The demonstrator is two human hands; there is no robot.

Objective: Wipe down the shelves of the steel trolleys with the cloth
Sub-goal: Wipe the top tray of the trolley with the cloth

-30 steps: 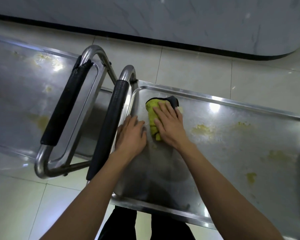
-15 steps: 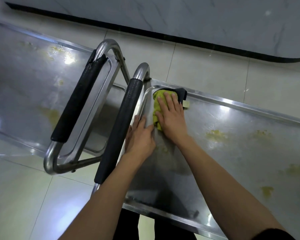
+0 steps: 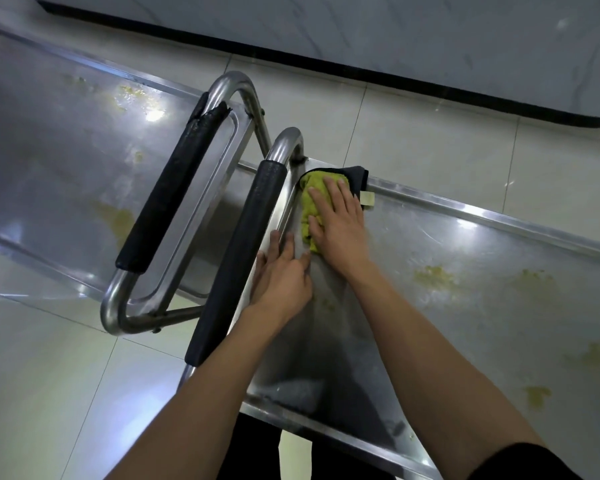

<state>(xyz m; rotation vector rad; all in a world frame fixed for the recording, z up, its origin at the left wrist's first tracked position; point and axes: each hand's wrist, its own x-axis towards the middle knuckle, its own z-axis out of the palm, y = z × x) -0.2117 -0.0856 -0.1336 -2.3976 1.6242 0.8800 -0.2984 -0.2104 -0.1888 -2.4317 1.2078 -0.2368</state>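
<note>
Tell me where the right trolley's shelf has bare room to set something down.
Bare steel lies between the right hand and the yellow smears on the right trolley's shelf. The corner by the black foam handle is crowded: yellow-green cloth, left hand.

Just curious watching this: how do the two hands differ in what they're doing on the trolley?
The right hand lies flat on the green cloth, pressing it into the shelf's far corner; the left hand has no cloth and rests on bare steel by the shelf rim. The right reaches farther than the left. Both are open, fingers straight, on the same shelf.
</note>
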